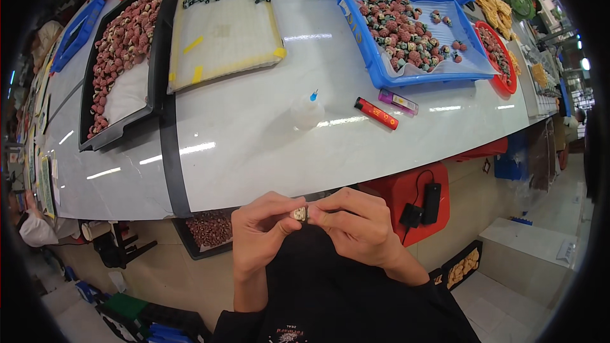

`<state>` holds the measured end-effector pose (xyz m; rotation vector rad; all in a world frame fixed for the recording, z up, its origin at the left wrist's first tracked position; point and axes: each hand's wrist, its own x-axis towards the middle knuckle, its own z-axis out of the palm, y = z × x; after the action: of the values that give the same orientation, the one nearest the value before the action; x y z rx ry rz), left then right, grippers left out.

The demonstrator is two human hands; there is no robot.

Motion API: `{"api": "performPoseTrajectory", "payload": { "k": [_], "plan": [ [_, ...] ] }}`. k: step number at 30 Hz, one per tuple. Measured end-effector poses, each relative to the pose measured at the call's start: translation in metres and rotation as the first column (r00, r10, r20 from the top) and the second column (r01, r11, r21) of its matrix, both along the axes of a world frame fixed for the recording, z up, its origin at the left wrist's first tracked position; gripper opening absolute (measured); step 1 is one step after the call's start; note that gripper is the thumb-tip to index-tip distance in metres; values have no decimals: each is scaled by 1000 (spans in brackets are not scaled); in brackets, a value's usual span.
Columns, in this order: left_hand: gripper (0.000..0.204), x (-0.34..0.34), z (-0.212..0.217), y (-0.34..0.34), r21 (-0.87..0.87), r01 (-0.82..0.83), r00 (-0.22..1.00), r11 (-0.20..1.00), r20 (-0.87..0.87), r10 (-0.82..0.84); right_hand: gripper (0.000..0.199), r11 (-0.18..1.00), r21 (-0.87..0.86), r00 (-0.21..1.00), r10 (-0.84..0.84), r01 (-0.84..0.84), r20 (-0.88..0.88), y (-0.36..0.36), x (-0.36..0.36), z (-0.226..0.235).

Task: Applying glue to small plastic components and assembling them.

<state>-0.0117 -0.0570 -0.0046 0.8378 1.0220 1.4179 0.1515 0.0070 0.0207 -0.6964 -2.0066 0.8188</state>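
Just off the table's front edge, my two hands meet around a small cream figure piece [298,214] with dark markings. My left hand [265,228] pinches it between thumb and fingertips. My right hand [357,225] has its thumb and forefinger closed at the dark side of the same piece; whether a second part sits between those fingertips is hidden. Beyond the hands, a clear squeeze bottle [307,113] with a blue tip stands on the white table [254,159]. To its right lie a red lighter [376,114] and a purple lighter [398,101].
A black tray [159,57] of pinkish-red knobbly pieces lies left, beside a taped pale tray [229,44] with dark green pieces. A blue tray [372,79] holds red-and-green figures, near a red round tray [505,86]. Under the table's edge is a red stool [397,194] with black adapters.
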Motion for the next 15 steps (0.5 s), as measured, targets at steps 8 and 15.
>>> {"api": "performPoseTrajectory", "payload": {
  "k": [8,15],
  "plan": [
    [35,9,4,9,95,35,998,995,40,-39,25,969,-243,992,5,-35,-125,2,4,4],
    [46,7,11,2,51,146,983,988,103,-151,46,841,-473,965,234,-261,-115,9,11,10]
  ]
}}
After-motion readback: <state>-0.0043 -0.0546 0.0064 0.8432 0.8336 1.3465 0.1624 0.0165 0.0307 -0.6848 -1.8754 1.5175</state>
